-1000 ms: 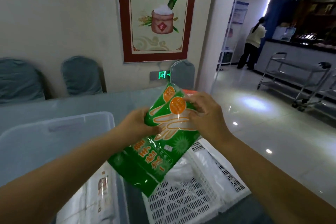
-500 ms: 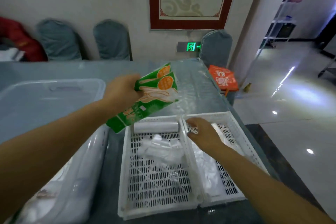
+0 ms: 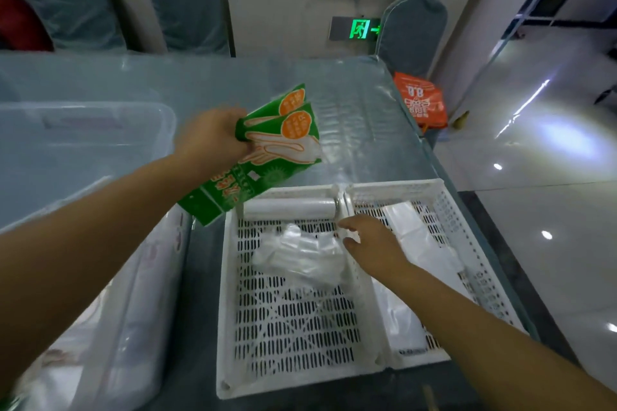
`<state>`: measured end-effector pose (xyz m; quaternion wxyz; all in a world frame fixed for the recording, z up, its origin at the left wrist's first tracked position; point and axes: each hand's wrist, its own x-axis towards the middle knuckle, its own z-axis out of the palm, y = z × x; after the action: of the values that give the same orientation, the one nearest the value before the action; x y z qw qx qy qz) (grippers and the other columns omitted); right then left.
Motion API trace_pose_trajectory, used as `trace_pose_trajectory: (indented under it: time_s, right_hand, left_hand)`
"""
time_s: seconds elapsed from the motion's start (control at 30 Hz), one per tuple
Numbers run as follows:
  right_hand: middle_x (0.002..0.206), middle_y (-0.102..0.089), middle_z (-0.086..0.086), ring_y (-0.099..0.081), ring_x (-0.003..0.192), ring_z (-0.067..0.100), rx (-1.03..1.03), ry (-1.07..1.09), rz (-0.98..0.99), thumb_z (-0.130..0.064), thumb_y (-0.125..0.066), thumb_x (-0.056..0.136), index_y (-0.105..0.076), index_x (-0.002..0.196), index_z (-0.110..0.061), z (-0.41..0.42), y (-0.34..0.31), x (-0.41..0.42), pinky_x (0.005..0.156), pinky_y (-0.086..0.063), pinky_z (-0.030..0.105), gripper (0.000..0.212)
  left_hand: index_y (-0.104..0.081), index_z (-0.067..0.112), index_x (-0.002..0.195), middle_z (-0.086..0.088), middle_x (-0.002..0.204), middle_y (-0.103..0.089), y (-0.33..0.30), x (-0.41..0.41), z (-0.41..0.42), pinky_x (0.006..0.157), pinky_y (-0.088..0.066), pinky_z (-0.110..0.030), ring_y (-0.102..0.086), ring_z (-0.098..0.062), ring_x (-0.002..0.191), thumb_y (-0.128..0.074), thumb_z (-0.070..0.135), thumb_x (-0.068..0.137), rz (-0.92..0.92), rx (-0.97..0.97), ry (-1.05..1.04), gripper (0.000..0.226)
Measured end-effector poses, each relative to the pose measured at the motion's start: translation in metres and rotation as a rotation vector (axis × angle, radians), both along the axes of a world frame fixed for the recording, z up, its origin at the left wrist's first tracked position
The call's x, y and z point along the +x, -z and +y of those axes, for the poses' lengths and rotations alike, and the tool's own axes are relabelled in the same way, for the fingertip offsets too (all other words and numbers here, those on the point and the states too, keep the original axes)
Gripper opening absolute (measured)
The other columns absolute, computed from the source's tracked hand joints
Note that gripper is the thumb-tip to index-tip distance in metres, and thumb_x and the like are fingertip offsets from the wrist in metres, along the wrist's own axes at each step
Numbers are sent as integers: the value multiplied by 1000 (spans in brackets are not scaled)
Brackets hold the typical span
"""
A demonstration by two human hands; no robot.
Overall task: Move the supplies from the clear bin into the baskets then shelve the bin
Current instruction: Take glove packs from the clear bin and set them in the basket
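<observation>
My left hand [image 3: 213, 137] grips green glove packets [image 3: 267, 150] with orange circles, held above the table just beyond the far left corner of the left white basket [image 3: 230, 310]. That basket holds a white roll [image 3: 288, 207] along its far wall and a crumpled clear plastic bag [image 3: 300, 257]. My right hand [image 3: 370, 243] hovers open over the wall shared by the left basket and the right white basket [image 3: 467, 243], which holds flat white plastic packs [image 3: 410, 230]. The clear bin [image 3: 140, 277] stands at the left with white packs inside.
A plastic-covered table [image 3: 334, 103] carries everything. Covered chairs [image 3: 187, 0] line the wall behind it, and another chair [image 3: 410, 30] stands at the right end. An orange bag [image 3: 420, 100] lies off the table's right edge. Shiny floor [image 3: 551, 210] extends on the right.
My view tilted down from the wall to the baskets. My right hand let go of the green packets and dropped to the basket divider; my left hand keeps holding them.
</observation>
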<state>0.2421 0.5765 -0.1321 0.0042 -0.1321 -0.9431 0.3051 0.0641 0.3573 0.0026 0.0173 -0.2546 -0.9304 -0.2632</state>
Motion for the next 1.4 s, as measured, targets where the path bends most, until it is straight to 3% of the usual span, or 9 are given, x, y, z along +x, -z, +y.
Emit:
trace_pose_trajectory:
  time_s: [0.2, 0.47, 0.57, 0.67, 0.77, 1.0, 1.17, 1.27, 1.4]
  right_hand:
    - [133, -53, 6, -49, 118, 25, 220, -173, -13, -12, -58, 86, -53, 127, -13, -27, 14, -72, 99, -37, 34, 42]
    - [118, -52, 10, -45, 108, 28, 723, -348, -136, -14, -60, 79, -48, 116, -10, -32, 42, -116, 92, -35, 41, 39]
    - [117, -52, 11, -44, 107, 29, 703, -364, -114, -14, -57, 80, -50, 115, -7, -31, 35, -113, 94, -36, 41, 37]
    - [113, -55, 12, -45, 103, 28, 633, -391, -35, -22, -60, 80, -53, 114, -6, -27, 21, -90, 92, -39, 38, 38]
    - [105, -56, 9, -45, 97, 24, 482, -384, 35, -26, -67, 72, -57, 104, -9, -29, 10, -47, 84, -42, 34, 38]
    - [101, -56, 2, -47, 93, 18, 332, -521, -130, -38, -62, 71, -57, 97, -18, -52, 15, 36, 72, -48, 33, 33]
    - [109, -57, 4, -48, 97, 20, 300, -611, -247, -32, -60, 73, -57, 101, -16, -57, 37, 64, 88, -46, 38, 33]
    - [111, -57, 4, -50, 97, 22, 326, -658, -262, -44, -62, 72, -56, 105, -16, -53, 38, 57, 91, -44, 39, 44]
    - [115, -58, 6, -53, 101, 25, 342, -517, -73, -51, -52, 82, -55, 116, -13, -46, 36, 11, 88, -45, 40, 51]
  left_hand:
    - [-62, 26, 84, 6, 69, -60, 1, -32, -3, 61, -40, -29, -56, -19, 66, -65, 25, 74, -25, 3, -6, 11]
    - [-63, 29, 84, 5, 72, -64, 25, -60, -7, 61, -45, -30, -61, -17, 66, -66, 25, 73, -115, -29, -12, 12]
    - [-62, 27, 85, 2, 74, -63, 27, -61, -3, 60, -41, -27, -59, -16, 64, -66, 22, 73, -137, -20, -13, 14]
    - [-64, 26, 89, 5, 71, -58, 29, -60, -2, 50, -33, -19, -48, 0, 57, -67, 16, 73, -166, 30, -8, 19]
    - [-66, 19, 98, 0, 80, -62, 34, -56, 1, 56, -36, -20, -54, -9, 63, -69, 13, 74, -210, 30, 28, 25]
    - [-65, 18, 96, -2, 82, -65, 27, -38, 24, 69, -41, -24, -60, -17, 71, -73, 11, 71, -262, -99, 244, 27]
    - [-64, 18, 96, -1, 80, -63, 34, -33, 47, 66, -39, -28, -56, -19, 72, -72, 16, 71, -168, -226, 261, 26]
    - [-63, 20, 94, 0, 79, -63, 40, -34, 51, 62, -37, -27, -55, -19, 70, -71, 20, 71, -135, -264, 243, 25]
    - [-64, 21, 94, 1, 78, -62, 51, -38, 55, 64, -42, -29, -55, -20, 72, -71, 23, 69, -103, -279, 215, 26]
